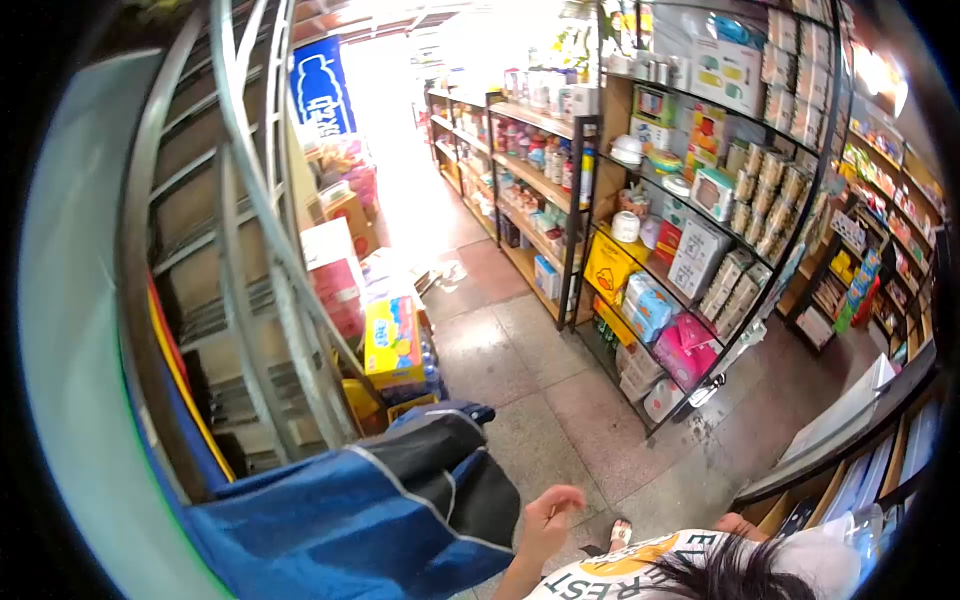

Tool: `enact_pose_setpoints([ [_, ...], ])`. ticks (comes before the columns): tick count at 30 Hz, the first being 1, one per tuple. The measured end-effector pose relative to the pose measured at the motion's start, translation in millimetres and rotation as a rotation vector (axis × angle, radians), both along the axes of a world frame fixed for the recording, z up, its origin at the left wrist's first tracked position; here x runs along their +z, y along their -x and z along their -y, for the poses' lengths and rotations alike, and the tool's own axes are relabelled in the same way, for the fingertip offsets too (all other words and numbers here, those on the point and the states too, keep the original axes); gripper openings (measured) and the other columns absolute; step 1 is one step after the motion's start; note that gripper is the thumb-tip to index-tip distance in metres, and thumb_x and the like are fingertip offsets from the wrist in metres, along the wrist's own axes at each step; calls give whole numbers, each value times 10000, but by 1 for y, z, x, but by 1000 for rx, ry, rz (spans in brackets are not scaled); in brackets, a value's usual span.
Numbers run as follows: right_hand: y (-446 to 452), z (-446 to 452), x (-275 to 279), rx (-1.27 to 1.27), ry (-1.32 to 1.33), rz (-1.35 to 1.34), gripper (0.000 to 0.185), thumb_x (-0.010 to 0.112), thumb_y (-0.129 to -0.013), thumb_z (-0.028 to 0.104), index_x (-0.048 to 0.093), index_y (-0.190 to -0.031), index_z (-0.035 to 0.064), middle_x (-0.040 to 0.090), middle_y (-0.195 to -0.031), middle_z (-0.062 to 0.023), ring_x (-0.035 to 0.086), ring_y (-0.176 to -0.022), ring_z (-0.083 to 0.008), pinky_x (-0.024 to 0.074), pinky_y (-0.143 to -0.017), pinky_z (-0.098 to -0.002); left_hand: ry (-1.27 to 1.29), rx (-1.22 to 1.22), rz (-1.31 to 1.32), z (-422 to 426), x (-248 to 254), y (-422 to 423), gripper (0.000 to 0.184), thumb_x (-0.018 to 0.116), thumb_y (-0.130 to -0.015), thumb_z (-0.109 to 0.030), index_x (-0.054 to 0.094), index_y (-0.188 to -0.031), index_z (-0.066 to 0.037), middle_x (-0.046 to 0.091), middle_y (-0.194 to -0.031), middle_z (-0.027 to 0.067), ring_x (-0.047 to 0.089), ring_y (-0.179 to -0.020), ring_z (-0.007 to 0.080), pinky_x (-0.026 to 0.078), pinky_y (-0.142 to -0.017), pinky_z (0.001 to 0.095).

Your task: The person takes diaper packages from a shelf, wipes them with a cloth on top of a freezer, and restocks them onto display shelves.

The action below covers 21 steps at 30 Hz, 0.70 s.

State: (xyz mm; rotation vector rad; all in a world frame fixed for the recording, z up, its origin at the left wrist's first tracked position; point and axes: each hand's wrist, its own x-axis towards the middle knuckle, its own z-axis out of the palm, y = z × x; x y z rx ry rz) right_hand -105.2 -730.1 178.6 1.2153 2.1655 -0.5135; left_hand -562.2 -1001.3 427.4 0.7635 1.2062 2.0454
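My left hand (548, 512) is raised in front of my white printed shirt (640, 568), fingers curled in, with nothing visible in them. Just left of it is a large blue and black cloth cover (380, 510) with grey piping, draped over something I cannot make out. A gap of floor seems to lie between the hand and the cover. On the other side of my body, only a small part of my right hand (738, 525) shows past the shirt; its fingers are mostly hidden. A sandalled foot (621, 533) is on the floor below.
Metal ladders (230, 220) lean on the left, beside stacked cartons and a yellow snack box (393, 340). A tiled aisle (520, 420) runs forward to a bright opening. Black-framed shelves (700, 215) of packaged goods line its right side. A counter edge (850, 450) is at lower right.
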Motion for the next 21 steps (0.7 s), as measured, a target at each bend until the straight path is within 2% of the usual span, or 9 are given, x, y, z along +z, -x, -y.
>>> enact_pose_setpoints([
  [1,-2,-5,-10,-18,13,-11,258,525,-730,242,657,-897,97,652,-847,-86,627,-705,-212,501,-638,-331,10,-9,-194,-13,-5,4,201,348,-768,91,518,-731,-10,526,-696,45,485,-637,99,366,-585,192],
  [4,-19,-33,-49,-332,371,111,267,536,-711,252,662,-919,143,646,-893,-104,613,-829,-230,490,-698,-358,108,-5,-71,-74,-3,-7,205,313,-699,115,452,-631,-20,423,-604,7,363,-529,71,278,-482,194],
  [7,-63,-99,-110,45,207,-195,272,567,-702,243,660,-866,46,647,-806,-138,626,-716,-253,493,-650,-354,145,-46,-122,-157,-11,-34,220,336,-733,109,501,-655,-15,432,-596,4,364,-518,50,265,-445,189],
  [9,-31,-116,-34,-817,164,-393,242,535,-723,209,664,-828,34,648,-757,-128,623,-727,-259,485,-694,-366,210,-213,-357,-231,-17,-57,207,433,-768,87,608,-823,-11,522,-650,21,406,-549,41,297,-454,188],
  [11,-44,-165,-56,-788,38,-249,284,519,-764,222,638,-908,8,641,-863,-151,615,-792,-264,478,-722,-365,294,-402,-615,-303,-3,-91,258,537,-781,40,636,-998,-57,610,-779,45,497,-626,52,396,-510,198],
  [13,-34,-183,-5,-1057,131,-437,380,491,-829,263,547,-1076,-20,568,-1058,-195,566,-937,-270,457,-762,-370,366,-603,-662,-361,-13,-134,423,595,-778,-9,535,-1184,-115,639,-921,86,565,-725,90,461,-630,226],
  [14,-22,-193,41,-1116,124,-433,369,486,-825,238,540,-1095,-7,585,-1029,-175,573,-913,-267,453,-761,-374,384,-745,-647,-387,-8,-150,533,612,-769,-15,435,-1258,-131,601,-1027,111,572,-818,115,455,-715,248],
  [16,-37,-229,-19,-1029,-15,-678,367,489,-803,233,549,-1093,18,594,-1012,-167,575,-903,-276,453,-752,-387,310,-976,-734,-434,-11,-176,838,667,-732,-27,157,-1387,-138,460,-1260,145,533,-1043,182,400,-887,295],
  [21,-37,-326,40,-1297,85,-1139,302,571,-761,211,604,-982,8,638,-854,-111,612,-718,-204,486,-635,-325,388,-1220,-921,-532,-65,-218,629,641,-766,-122,332,-1311,-74,495,-1205,171,506,-1091,248,403,-885,323],
])
